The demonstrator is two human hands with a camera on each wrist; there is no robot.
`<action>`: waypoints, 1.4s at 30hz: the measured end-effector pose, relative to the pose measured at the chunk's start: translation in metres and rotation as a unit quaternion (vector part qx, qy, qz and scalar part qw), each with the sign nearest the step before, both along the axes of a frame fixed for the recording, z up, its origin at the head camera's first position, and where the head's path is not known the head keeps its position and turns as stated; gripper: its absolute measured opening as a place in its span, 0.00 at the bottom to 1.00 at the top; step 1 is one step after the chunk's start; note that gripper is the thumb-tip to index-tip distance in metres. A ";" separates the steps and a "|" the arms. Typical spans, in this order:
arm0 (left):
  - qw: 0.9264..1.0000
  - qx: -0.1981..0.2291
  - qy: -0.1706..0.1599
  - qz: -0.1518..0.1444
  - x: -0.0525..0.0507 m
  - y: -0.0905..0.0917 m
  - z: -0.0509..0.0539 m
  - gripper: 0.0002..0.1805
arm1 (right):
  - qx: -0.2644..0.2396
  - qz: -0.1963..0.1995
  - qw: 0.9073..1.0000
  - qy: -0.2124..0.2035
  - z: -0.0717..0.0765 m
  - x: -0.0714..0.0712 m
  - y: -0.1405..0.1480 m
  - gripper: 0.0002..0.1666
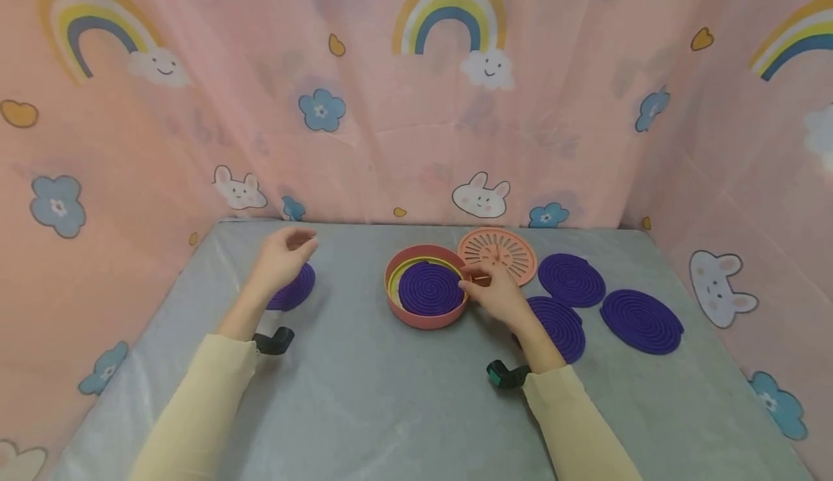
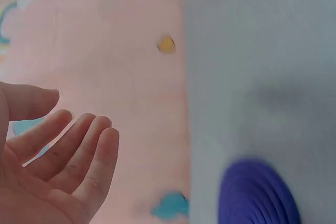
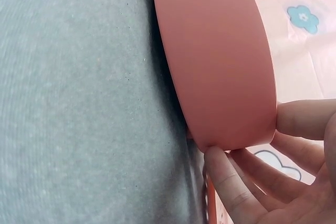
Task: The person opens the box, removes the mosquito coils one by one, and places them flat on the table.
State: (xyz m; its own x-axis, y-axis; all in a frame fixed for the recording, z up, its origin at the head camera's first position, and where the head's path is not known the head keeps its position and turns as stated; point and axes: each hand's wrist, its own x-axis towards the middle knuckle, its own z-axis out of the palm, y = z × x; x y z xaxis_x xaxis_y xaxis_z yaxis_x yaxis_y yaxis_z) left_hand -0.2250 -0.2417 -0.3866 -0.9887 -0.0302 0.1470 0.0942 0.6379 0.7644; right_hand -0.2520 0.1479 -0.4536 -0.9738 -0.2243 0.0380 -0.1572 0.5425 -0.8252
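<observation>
A round pink box (image 1: 426,320) stands on the table with a purple mosquito coil (image 1: 431,289) lying inside it, over a yellow inner ring (image 1: 393,278). My right hand (image 1: 497,294) holds the box at its right side. In the right wrist view the thumb (image 3: 307,119) is at the rim and a fingertip (image 3: 215,158) touches the lower edge of the wall. My left hand (image 1: 280,258) hangs in the air with loosely bent fingers and nothing in them. Below it lies another purple coil (image 1: 296,289), partly hidden by the hand and wrist.
Behind the box, to the right, lies an orange slotted lid (image 1: 514,253). Three more purple coils rest at the right: one at the back (image 1: 571,280), one partly under the right forearm (image 1: 562,329), one farthest right (image 1: 642,322). A patterned pink cloth (image 1: 364,163) surrounds the grey table.
</observation>
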 end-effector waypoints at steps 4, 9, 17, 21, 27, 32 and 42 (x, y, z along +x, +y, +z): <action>0.999 0.013 0.028 -0.015 -0.006 0.029 0.008 0.18 | -0.001 0.000 1.000 0.000 0.000 -0.001 -0.001 0.20; 0.999 0.004 0.029 -0.036 -0.008 0.060 0.003 0.16 | 0.005 0.000 1.000 -0.004 -0.003 0.001 -0.002 0.20; 0.997 -0.015 0.005 -0.072 -0.011 0.100 0.001 0.16 | -0.001 0.002 1.000 -0.002 -0.004 0.003 -0.001 0.20; 0.996 -0.009 -0.011 -0.087 -0.016 0.118 -0.001 0.16 | 0.002 0.002 1.000 -0.001 -0.003 0.003 0.001 0.20; 0.989 -0.038 -0.057 -0.134 -0.028 0.143 -0.010 0.19 | 0.002 -0.003 1.000 -0.002 0.002 0.004 0.003 0.20; 0.984 -0.065 -0.063 -0.151 -0.035 0.156 -0.023 0.19 | 0.005 -0.006 1.000 0.001 0.003 0.004 0.003 0.20; 0.986 -0.099 -0.065 -0.119 -0.038 0.172 -0.033 0.18 | -0.002 0.000 1.000 0.006 0.000 -0.001 0.001 0.20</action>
